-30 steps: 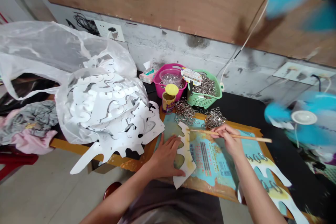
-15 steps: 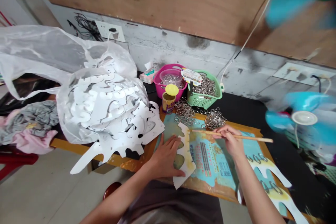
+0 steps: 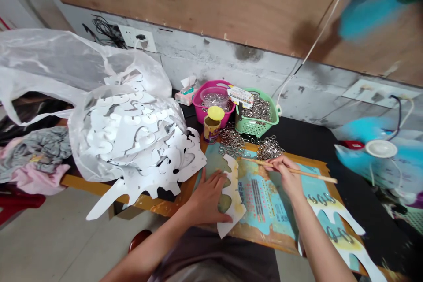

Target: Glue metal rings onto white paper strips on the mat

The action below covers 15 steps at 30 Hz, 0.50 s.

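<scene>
My left hand (image 3: 211, 198) lies with spread fingers on the left side of a white cut-out strip (image 3: 235, 185), which has scalloped notches and a yellowish smear along its right side. In my right hand (image 3: 286, 174) a thin wooden stick (image 3: 310, 173) is pinched. Its far tip is just above the strip's upper end, near two heaps of metal rings (image 3: 269, 146). Beneath lies a blue printed sheet (image 3: 284, 211) on a brown, stained board. To the right, more white strips (image 3: 352, 217) carry oval metal rings on yellowed patches.
A large plastic bag (image 3: 82, 132) of white cut-outs fills the left. Behind the board stand an open tin (image 3: 211, 130) with a yellow lid, a pink basket (image 3: 205, 114) and a green basket (image 3: 254, 128) of metal pieces. A blue fan (image 3: 381, 149) is at right.
The stick has tilted, its tip slightly higher and its rear end lower and further left. My right hand has shifted a little left. My left hand keeps its place on the strip.
</scene>
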Available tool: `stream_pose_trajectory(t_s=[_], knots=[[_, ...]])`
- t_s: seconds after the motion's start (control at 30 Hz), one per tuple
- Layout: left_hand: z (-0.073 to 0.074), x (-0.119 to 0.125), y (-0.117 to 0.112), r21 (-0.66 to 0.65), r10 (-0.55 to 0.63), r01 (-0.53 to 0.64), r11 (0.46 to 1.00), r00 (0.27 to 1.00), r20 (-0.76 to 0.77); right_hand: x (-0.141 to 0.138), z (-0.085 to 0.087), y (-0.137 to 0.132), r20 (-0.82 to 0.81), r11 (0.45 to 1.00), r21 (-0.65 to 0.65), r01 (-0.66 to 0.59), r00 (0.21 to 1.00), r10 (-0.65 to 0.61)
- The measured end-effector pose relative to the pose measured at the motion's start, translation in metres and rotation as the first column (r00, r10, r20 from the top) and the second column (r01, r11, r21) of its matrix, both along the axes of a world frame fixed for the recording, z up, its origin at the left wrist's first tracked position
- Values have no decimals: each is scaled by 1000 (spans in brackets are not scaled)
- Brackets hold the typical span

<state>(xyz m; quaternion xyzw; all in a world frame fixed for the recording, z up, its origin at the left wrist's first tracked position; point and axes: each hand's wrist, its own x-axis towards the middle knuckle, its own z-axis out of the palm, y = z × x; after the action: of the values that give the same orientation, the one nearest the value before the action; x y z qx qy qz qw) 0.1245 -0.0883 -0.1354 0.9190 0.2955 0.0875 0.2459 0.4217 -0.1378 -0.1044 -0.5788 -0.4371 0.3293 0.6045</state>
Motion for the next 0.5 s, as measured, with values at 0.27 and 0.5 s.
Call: stream_pose_trajectory(t_s=[0.27,0.5], knots=[[-1,0,1,-9,-3,4,1000,1000,8,-10,4,0,18,1000,-22,-5,1000,6],[-2,-1,0,-6,-9,9,1000,1000,24,-10,1,-2,109,999,8,-34,993,33]])
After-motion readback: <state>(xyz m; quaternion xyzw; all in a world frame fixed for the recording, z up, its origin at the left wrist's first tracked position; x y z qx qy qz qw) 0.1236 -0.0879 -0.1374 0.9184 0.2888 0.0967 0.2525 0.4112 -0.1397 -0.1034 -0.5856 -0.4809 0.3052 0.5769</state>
